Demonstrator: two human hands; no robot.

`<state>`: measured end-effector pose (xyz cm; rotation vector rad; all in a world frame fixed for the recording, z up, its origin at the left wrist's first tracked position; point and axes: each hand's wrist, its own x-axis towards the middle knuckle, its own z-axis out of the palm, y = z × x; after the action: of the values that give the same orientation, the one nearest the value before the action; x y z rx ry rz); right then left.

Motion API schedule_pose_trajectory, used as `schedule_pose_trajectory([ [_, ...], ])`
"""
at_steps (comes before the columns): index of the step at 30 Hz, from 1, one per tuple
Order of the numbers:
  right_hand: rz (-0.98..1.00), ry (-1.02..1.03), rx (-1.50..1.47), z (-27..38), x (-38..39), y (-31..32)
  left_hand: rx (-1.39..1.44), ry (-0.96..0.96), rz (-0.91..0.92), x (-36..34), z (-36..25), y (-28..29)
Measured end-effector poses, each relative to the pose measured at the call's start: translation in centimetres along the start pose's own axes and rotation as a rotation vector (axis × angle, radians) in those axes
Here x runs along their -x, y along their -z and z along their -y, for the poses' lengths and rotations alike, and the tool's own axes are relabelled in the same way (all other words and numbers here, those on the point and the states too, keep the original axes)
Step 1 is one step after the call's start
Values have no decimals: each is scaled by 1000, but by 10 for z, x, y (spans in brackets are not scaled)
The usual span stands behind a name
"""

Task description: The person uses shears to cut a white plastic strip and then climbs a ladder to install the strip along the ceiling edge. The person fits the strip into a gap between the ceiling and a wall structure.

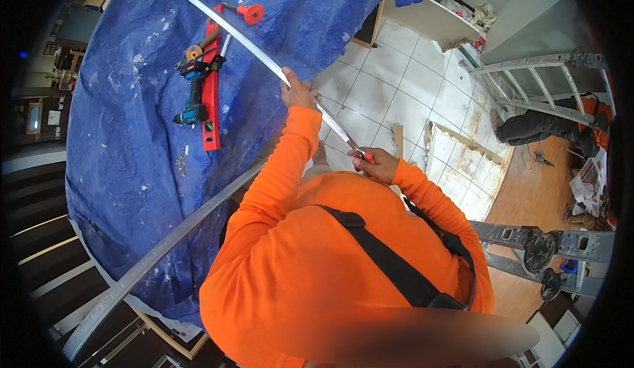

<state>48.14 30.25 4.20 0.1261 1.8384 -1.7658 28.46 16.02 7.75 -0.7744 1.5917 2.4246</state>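
Observation:
A long, thin whitish metal strip runs slantwise from the upper left down to my body. My left hand is closed round the strip, a little short of its near end. Closed at that near end, my right hand grips red-handled snips. Their metal jaws meet the strip's tip, partly hidden by my fingers. Both of my arms wear orange sleeves.
A blue tarp spreads at left, bearing a red level, a teal-and-black drill and a red round-ended tool. Metal ladder rails flank me. At right, another person is beside a ladder above tiles.

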Motion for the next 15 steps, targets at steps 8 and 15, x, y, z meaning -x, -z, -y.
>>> schedule_pose_trajectory([
  [8,-1,-27,-106,-3,-1,0,46,-6,42,0,1,1],
  [15,15,-10,30,11,1,5,68,22,38,0,-1,2],
])
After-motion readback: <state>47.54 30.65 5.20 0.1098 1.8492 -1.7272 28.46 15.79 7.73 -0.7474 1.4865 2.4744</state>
